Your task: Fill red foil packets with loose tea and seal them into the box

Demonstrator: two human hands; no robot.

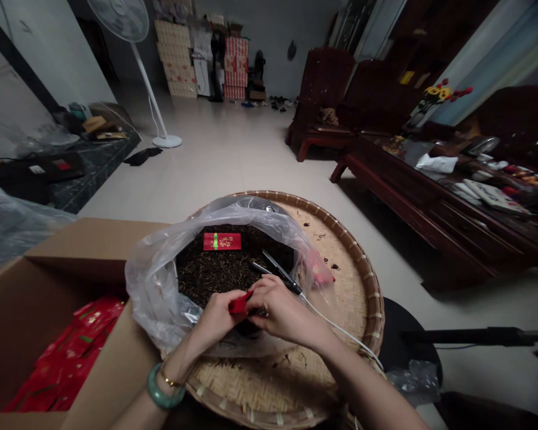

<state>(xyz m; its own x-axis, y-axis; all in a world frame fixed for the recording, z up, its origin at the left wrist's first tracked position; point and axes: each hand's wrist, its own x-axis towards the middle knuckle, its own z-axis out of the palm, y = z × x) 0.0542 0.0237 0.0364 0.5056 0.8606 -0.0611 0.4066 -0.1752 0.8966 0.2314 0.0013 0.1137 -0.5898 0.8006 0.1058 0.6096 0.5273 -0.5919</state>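
Observation:
My left hand (218, 316), below a wrist with a green bangle, is closed on a small red packet (239, 304). My right hand (275, 303) meets it from the other side, its fingers bent against the packet's upper edge and partly hiding it. Both hands are over a clear plastic bag (155, 280) of dark, dried, twisted leaves (219, 272) that look like tea. Another red packet (222, 241) with gold lettering and a green mark lies flat on the leaves. A black clamp-like tool (281, 269) with splayed arms and a white cord rests beside my right hand.
A round woven bamboo tray (358, 280) carries the bag and some scattered leaves. At left, an open cardboard box (103, 245) contains many red packets (78, 349). A dark wooden table (412, 197) stands right, a white standing fan (150, 89) further back.

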